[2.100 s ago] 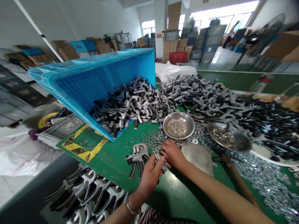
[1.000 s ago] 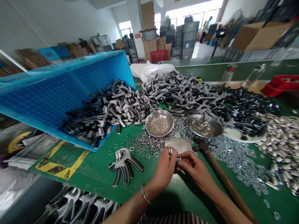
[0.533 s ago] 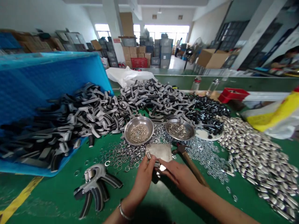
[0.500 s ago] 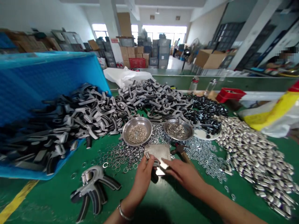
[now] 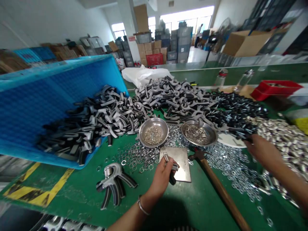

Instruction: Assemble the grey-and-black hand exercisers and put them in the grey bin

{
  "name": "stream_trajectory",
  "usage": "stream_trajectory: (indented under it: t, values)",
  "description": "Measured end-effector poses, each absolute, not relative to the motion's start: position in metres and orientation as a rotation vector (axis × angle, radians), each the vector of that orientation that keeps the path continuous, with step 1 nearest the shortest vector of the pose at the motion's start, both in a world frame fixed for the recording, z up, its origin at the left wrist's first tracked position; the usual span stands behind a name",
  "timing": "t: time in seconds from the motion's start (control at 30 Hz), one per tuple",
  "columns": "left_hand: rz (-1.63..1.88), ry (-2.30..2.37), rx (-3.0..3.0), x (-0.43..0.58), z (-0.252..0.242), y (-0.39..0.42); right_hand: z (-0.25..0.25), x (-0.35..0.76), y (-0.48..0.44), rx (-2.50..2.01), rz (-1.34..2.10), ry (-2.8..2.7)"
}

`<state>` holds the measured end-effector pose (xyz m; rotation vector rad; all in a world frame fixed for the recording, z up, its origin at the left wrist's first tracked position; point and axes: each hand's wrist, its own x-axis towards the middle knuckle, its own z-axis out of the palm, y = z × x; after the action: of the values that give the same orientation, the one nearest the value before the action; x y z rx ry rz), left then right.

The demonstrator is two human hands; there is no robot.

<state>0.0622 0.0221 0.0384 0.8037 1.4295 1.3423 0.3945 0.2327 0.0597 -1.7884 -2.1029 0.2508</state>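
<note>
My left hand (image 5: 161, 176) is closed around a hand gripper part with a coil spring (image 5: 166, 156) poking up past the thumb and a dark handle below. Most of that part is hidden by the fingers. It is held over the front left of a flat metal plate (image 5: 176, 163). Far to the right, my right hand (image 5: 264, 152) is at the edge of the heap of black-headed screws (image 5: 240, 110). Its fingertips are pinched on a black-headed screw (image 5: 249, 138), partly blurred, by a white plate (image 5: 231, 141). A hand gripper (image 5: 115, 181) lies left of my left hand.
A claw hammer (image 5: 216, 183) lies right of the metal plate. Two steel bowls (image 5: 166, 128) hold small metal parts. Loose rings (image 5: 137, 157), nuts (image 5: 231, 170) and silver cylinders (image 5: 284, 138) spread around. Behind are piled grey handles (image 5: 173, 96), beside a tipped blue crate (image 5: 91, 72).
My right hand has left the metal plate and moved right to the black-headed screws. My left hand keeps its hold on the hand gripper part. The whole view has shifted.
</note>
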Motion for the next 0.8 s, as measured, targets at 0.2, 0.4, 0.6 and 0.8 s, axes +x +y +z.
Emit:
stream_trajectory:
  t: [0.2, 0.4, 0.6, 0.8]
  values:
    - [1.341, 1.401, 0.909, 0.06, 0.047, 0.014, 0.065, 0.316, 0.088, -1.4, 1.117, -2.058]
    - [1.321, 1.45, 1.034, 0.06, 0.055, 0.0, 0.069, 0.263, 0.044, -1.147, 1.049, -2.196]
    - [1.237, 1.467, 1.131, 0.052, 0.055, -0.023, 0.069, 0.251, 0.027, -0.955, 1.101, -2.204]
    - [1.225, 1.463, 1.155, 0.054, 0.067, -0.033, 0.059, 0.237, 0.011, -1.023, 1.165, -2.0]
